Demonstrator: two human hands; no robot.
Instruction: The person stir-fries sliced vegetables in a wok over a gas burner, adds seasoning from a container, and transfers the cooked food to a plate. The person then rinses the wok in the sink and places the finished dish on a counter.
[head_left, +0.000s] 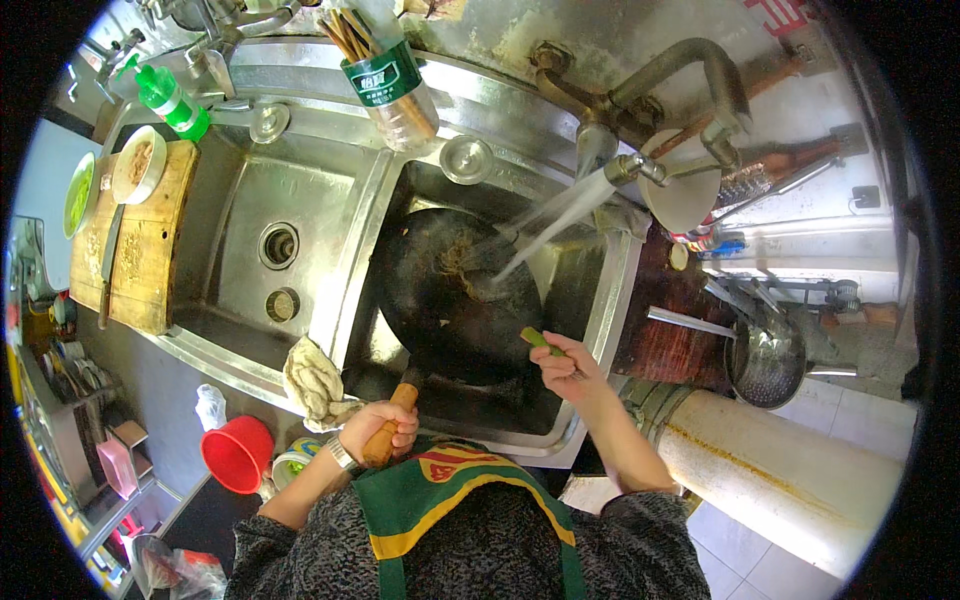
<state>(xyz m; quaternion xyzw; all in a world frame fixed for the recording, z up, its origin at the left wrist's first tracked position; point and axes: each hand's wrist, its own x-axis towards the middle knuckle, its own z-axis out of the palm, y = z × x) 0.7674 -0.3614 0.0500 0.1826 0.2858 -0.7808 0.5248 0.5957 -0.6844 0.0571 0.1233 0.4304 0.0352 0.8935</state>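
My left hand (381, 433) is closed around the wooden handle (397, 405) of a dark wok (427, 300). The wok rests tilted in the right basin (585, 292) of a steel double sink. In my right hand (568, 367), above the wok's right edge, is a small green object (538, 341), perhaps a folded scouring pad; the fingers hide part of it. A stream of water (547, 238) runs from the faucet (628, 169) into the wok. Water and brownish scraps show inside the pan.
A cloth (315, 382) hangs over the sink's front edge. At left, a cutting board (150, 247) bears a knife (112, 255) and a bowl (139, 165). A plastic bottle of chopsticks (394, 97) stands behind the basins. A strainer (765, 367) and a thick pipe (772, 472) are at right.
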